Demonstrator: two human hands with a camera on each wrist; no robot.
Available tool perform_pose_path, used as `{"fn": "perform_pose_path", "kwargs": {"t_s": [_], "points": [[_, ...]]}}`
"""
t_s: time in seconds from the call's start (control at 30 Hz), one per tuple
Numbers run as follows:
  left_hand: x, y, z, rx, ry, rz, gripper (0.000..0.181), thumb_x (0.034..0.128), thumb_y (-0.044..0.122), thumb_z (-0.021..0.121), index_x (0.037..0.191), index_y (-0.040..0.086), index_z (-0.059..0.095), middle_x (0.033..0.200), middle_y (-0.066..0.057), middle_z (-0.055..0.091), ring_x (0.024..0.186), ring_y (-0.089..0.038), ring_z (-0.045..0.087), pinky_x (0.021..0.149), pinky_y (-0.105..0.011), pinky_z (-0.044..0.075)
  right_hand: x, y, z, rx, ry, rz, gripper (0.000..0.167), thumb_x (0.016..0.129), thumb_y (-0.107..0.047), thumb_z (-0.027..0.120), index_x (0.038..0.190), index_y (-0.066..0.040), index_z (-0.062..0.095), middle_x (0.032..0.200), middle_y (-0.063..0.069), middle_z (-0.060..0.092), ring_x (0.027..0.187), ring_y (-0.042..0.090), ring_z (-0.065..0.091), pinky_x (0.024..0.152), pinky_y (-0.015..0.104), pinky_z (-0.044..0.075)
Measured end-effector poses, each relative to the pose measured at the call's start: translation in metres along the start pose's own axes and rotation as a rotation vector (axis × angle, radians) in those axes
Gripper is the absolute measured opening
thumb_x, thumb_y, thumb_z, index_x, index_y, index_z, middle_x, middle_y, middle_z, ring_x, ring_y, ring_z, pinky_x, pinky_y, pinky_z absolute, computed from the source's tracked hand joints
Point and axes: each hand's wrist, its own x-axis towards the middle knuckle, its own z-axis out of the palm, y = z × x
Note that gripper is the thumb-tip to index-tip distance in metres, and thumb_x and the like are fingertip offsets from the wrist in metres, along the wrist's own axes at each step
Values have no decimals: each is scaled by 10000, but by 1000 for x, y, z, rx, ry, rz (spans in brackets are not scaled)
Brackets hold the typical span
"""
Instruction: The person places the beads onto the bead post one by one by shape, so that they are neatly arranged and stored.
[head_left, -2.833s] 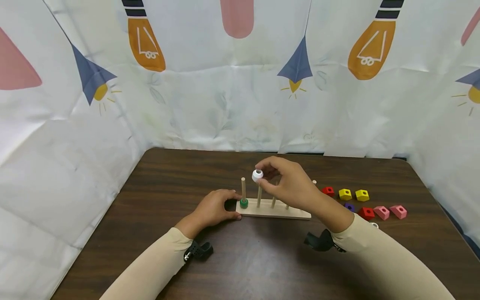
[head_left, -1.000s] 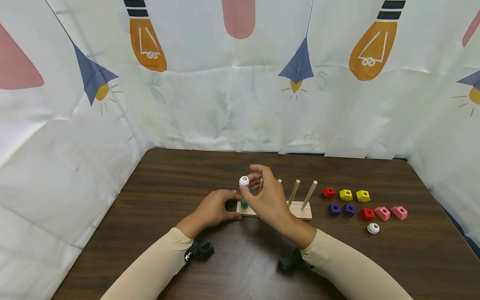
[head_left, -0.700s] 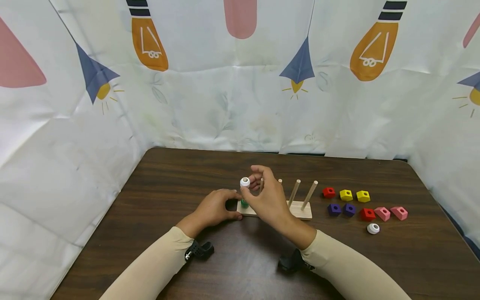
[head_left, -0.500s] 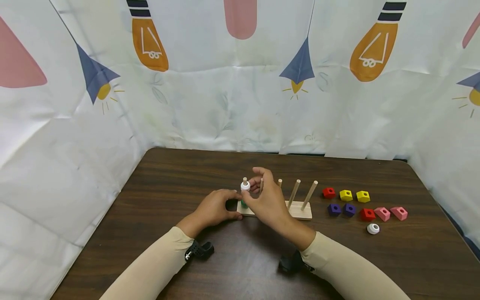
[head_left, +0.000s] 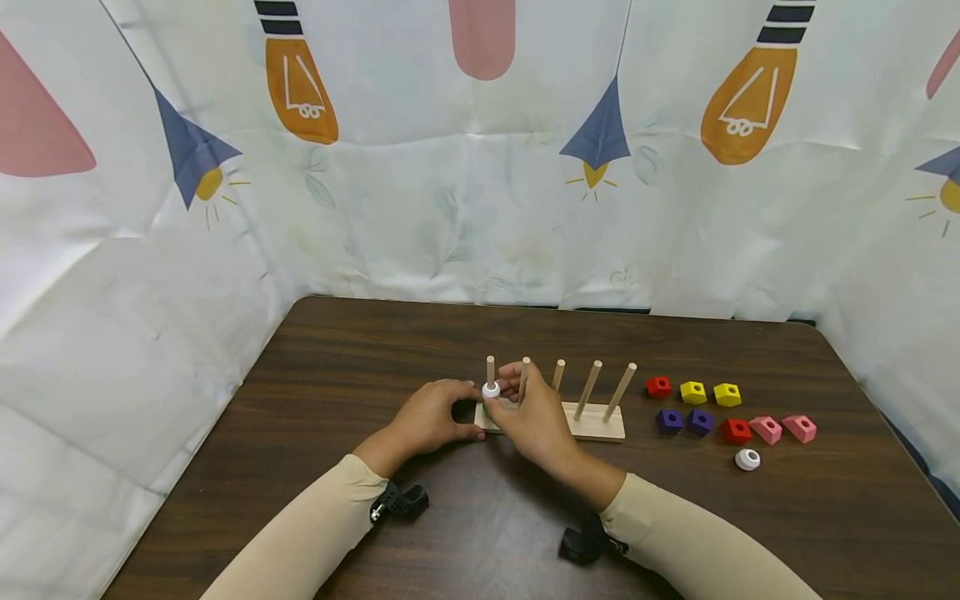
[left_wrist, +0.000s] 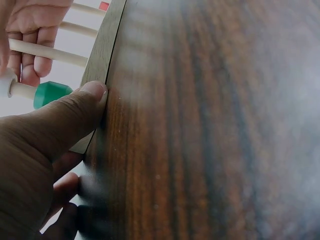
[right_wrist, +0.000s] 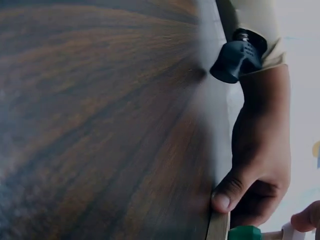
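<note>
A wooden base (head_left: 596, 421) with several upright pegs lies on the table; its left end is gripped by my left hand (head_left: 429, 421), thumb at the front and fingers behind. On the leftmost peg, a white bead (head_left: 491, 391) is partway down, pinched by my right hand (head_left: 536, 417). The left wrist view shows the green bead (left_wrist: 50, 94) low on that peg, with bare peg between it and the white bead (left_wrist: 6, 84). In the right wrist view, my left thumb rests on the base (right_wrist: 218, 227) beside the green bead (right_wrist: 244, 233).
Right of the base lie red (head_left: 658, 387), yellow (head_left: 693, 392), purple (head_left: 670, 421) and pink blocks (head_left: 766, 429), with another white bead (head_left: 747, 459) in front. A patterned cloth (head_left: 465, 208) hangs behind the brown table (head_left: 360, 333).
My right hand has moved left from the second peg, then lowered the white bead onto the leftmost peg, whose top now stands well above it. My left hand has kept its grip.
</note>
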Motion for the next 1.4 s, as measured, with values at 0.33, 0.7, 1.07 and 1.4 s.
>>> {"fn": "perform_pose_path", "kwargs": {"t_s": [0.33,0.7,1.07,1.4], "points": [[1,-1,1,10,3,-1,476,768,329,919,1187,172,755,1231,3,720,1264,-265,606,1055,-487,470,-1,8,3,-47,-4,-33,412,903,-111,782,1224,-47,531,1007,11,702,927,237,654,828,393,531],[1,-1,1,18,0,-3,461,769,329,921,1171,172,758,1249,-25,713,1263,-272,607,1043,-495,479,-4,14,3,-94,-92,34,664,882,-112,811,1397,-38,400,1067,42,707,1002,245,673,893,449,533],[0,0,1,23,-4,-12,464,768,347,921,1169,184,756,1244,-14,714,1264,-273,605,1058,-512,460,-15,16,-10,-143,-172,-53,813,939,-161,747,1536,32,229,1388,213,601,1241,363,605,989,505,498],[0,-2,2,42,-2,-11,474,770,377,915,1175,190,754,1278,-30,700,1271,-270,600,1062,-503,458,-31,16,-41,-313,-375,-79,836,956,-209,725,1557,62,212,1439,260,541,1254,343,595,1025,490,488]]}}
